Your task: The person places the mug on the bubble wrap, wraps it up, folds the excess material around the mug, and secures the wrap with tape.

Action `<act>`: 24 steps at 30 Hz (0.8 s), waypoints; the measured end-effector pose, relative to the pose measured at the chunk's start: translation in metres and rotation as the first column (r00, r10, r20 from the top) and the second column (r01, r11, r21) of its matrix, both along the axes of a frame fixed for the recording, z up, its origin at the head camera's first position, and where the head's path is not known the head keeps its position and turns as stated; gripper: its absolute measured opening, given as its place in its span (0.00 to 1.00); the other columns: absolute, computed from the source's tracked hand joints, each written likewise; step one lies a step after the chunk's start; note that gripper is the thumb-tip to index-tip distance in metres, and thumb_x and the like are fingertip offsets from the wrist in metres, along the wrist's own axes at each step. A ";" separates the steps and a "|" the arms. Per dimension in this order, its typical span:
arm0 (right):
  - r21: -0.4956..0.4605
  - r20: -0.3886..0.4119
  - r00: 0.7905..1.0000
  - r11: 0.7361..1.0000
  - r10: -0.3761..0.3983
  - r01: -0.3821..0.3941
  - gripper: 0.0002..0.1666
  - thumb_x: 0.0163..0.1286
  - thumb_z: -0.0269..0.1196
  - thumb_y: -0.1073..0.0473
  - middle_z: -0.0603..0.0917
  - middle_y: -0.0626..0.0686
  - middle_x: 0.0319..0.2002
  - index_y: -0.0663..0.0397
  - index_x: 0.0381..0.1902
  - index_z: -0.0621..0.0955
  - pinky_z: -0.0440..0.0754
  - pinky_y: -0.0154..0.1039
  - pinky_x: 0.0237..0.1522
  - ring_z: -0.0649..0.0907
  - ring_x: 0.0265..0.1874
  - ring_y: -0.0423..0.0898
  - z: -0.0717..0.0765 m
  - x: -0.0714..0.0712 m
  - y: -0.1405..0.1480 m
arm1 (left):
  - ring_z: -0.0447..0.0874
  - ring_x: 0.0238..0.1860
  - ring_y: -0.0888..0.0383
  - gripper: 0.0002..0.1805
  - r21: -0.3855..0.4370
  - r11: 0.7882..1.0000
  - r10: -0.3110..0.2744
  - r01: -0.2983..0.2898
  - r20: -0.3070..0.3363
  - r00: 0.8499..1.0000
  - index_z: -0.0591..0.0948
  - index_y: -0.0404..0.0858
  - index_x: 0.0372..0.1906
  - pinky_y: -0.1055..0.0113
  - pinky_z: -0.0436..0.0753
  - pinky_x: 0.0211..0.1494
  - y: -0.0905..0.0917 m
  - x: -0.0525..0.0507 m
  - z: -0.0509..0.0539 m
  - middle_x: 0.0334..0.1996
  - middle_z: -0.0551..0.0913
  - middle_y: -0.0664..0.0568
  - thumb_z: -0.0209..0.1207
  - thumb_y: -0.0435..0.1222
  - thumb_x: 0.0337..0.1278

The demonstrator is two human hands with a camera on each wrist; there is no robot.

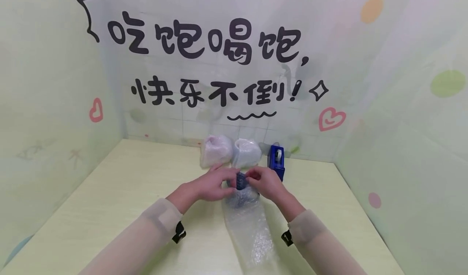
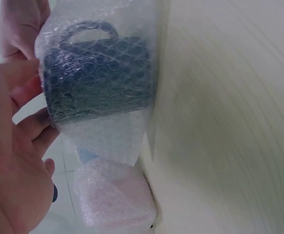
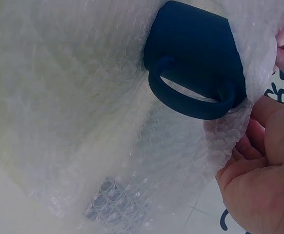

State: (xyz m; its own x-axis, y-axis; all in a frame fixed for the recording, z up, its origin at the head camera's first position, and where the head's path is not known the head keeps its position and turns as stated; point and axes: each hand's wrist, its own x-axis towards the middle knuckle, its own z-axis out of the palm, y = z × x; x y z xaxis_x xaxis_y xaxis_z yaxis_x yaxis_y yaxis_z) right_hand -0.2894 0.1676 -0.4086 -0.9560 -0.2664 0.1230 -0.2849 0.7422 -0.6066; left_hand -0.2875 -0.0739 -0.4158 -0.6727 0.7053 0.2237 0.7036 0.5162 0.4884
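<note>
A dark blue mug (image 1: pixel 241 181) stands partly wrapped in clear bubble wrap (image 1: pixel 249 230), whose long strip runs over the table toward me. In the right wrist view the handle side of the mug (image 3: pixel 195 48) shows bare beneath the wrap's layer; the left wrist view shows its other face through the bubbles. My left hand (image 1: pixel 215 184) holds the wrapped mug from the left, thumb and fingers at its rim. My right hand (image 1: pixel 268 181) pinches the wrap's edge at the rim on the right, fingers curled. The fingertips are partly hidden by the wrap.
Behind the mug stand two wrapped bundles, a pinkish one (image 1: pixel 218 150) and a white one (image 1: pixel 247 152). A blue tape dispenser (image 1: pixel 276 161) is at the back right, close to my right hand. A printed curtain (image 1: pixel 226 124) closes off the table's back and sides.
</note>
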 end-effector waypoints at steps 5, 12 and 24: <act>0.003 -0.041 0.999 1.000 0.011 -0.011 0.05 0.77 0.71 0.60 0.94 0.48 0.43 0.49 0.47 0.92 0.89 0.45 0.49 0.88 0.42 0.42 -0.002 0.003 0.001 | 0.80 0.76 0.42 0.03 0.002 1.000 -0.015 0.015 -0.085 0.996 0.87 0.45 0.42 0.33 0.64 0.85 0.003 -0.001 0.000 0.62 0.90 0.47 0.68 0.39 0.73; 0.059 -0.062 0.996 0.997 0.058 -0.054 0.12 0.83 0.65 0.55 0.92 0.52 0.52 0.49 0.57 0.89 0.90 0.52 0.56 0.90 0.50 0.51 -0.003 0.023 0.010 | 0.78 0.76 0.37 0.08 -0.046 0.999 0.017 -0.019 -0.055 0.998 0.95 0.45 0.47 0.40 0.72 0.83 0.006 0.000 -0.001 0.75 0.80 0.36 0.68 0.40 0.74; 0.410 -0.374 0.719 0.800 0.586 -0.439 0.30 0.64 0.76 0.27 0.79 0.40 0.48 0.39 0.47 0.80 0.78 0.41 0.56 0.76 0.51 0.40 -0.007 0.110 0.038 | 0.76 0.77 0.37 0.10 -0.011 0.998 0.055 -0.055 0.020 0.998 0.95 0.43 0.46 0.42 0.71 0.84 0.006 0.003 -0.001 0.77 0.77 0.36 0.65 0.39 0.74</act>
State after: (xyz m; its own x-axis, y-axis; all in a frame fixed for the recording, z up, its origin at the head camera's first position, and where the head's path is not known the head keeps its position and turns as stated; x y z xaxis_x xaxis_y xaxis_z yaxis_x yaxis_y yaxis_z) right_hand -0.1789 0.2056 -0.4153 -0.5036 -0.7894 0.3512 -0.8577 0.5054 -0.0940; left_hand -0.2849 -0.0684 -0.4168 -0.7150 0.6691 0.2026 0.6638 0.5589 0.4970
